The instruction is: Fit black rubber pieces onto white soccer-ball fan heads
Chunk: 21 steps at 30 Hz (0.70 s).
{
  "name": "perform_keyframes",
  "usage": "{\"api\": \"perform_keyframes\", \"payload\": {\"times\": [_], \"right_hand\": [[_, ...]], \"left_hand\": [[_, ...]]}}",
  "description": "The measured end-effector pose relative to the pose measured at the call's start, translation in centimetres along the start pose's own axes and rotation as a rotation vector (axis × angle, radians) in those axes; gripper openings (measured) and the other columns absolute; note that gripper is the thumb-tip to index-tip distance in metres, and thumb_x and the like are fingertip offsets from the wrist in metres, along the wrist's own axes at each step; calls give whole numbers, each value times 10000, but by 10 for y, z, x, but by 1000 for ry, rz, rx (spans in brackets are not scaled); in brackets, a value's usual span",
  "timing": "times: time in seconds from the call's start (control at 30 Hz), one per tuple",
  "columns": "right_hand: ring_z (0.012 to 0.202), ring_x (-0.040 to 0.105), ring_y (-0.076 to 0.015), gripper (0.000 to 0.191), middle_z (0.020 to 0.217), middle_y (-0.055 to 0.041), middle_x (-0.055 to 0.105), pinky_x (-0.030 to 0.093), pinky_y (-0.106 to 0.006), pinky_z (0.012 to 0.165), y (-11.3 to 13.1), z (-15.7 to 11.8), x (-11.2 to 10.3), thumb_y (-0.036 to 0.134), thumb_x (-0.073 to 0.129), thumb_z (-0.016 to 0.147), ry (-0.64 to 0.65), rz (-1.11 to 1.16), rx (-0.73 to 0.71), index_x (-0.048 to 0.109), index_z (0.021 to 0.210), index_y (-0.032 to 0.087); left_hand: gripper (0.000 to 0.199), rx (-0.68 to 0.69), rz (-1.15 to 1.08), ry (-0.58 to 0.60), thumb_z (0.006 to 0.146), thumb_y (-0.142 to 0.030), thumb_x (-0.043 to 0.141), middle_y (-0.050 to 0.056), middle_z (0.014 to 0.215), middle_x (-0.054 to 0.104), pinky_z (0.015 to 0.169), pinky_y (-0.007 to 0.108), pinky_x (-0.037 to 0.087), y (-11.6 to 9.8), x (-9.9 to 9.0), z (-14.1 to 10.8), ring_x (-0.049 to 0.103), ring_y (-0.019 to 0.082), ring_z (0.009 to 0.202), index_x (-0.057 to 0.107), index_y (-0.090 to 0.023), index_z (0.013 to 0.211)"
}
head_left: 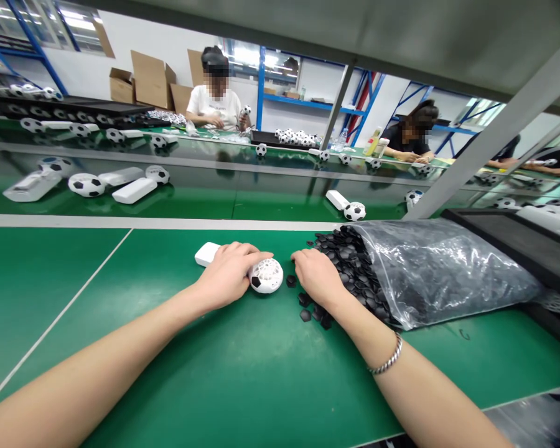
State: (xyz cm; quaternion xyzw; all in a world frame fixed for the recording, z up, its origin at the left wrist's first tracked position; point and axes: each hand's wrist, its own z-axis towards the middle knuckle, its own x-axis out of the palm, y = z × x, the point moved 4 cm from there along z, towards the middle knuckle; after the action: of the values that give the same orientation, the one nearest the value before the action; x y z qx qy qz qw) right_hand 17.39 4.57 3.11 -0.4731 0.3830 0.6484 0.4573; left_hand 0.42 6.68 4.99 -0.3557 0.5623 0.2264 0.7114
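Okay, on my feed I count two bare hands over the green tabletop (60, 348). The left hand (228, 274) makes a wide, arched grip, with its fingers coming down on one white lattice ball (266, 275) marked with black football patches. I can't tell whether it is actually clamping the ball. One white rectangular block (206, 254) pokes out from under the far side of that hand. The ball sits on the tabletop between the two hands, closer to the left.

The right hand (317, 277), with one twisted silver bracelet (385, 353) on its wrist, lies low and fairly flat against a heap of small black hexagonal pieces (350, 267). I can't tell whether its grip holds any. The heap, too many to count, spills from one clear plastic bag (443, 274), and several pieces lie loose near the hand.

Ahead, on the next green bench (270, 205), I count five football-patterned balls (86, 185) and four white blocks (134, 190). Beyond it, two co-workers (214, 102) sit working, with a third person's arms (541, 165) at the right.
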Motion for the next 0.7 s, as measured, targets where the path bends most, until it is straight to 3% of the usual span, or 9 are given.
{"api": "perform_keyframes", "payload": {"times": [0.1,0.2,0.33,0.47,0.57,0.7], "right_hand": [[873,550,-191,197,890,-82,619,421,-302,766,-4,-2,0,137,425,841,-26,209,28,581,960,151],[741,565,-133,103,808,-17,625,437,-248,683,-4,-7,-9,184,492,821,-56,574,53,576,881,184],[738,533,-129,60,776,-10,588,426,-251,680,9,-12,-25,196,535,800,-61,760,-86,592,786,189],[742,533,-128,65,795,-17,590,426,-263,703,18,-12,-23,191,555,788,10,900,-94,619,797,186],[692,524,-117,32,757,-5,581,422,-252,661,20,-11,-13,197,594,756,31,998,-36,622,759,181],[607,467,-94,106,689,21,517,395,-231,579,18,-10,-2,228,645,702,37,1081,47,557,689,170]], "left_hand": [[632,26,-7,-11,667,-41,389,-1,1129,543,901,375,319,2,2,1,439,222,1037,448,-342,1219],[612,39,-33,-13,677,-57,396,3,1112,551,903,380,313,4,5,1,441,222,1028,446,-336,1219],[627,67,-73,13,643,-95,459,15,1120,541,899,385,317,4,4,0,444,230,1022,430,-320,1228],[670,59,-108,37,610,-375,635,50,1121,538,949,451,278,1,1,-2,427,276,1062,424,-285,1240],[751,8,-135,9,568,-621,609,63,1118,549,994,521,197,-1,2,-1,422,295,1085,461,-269,1214],[713,-39,-143,-54,591,-663,560,56,1088,575,1017,541,148,-4,5,-1,444,283,1073,506,-255,1173]]}}
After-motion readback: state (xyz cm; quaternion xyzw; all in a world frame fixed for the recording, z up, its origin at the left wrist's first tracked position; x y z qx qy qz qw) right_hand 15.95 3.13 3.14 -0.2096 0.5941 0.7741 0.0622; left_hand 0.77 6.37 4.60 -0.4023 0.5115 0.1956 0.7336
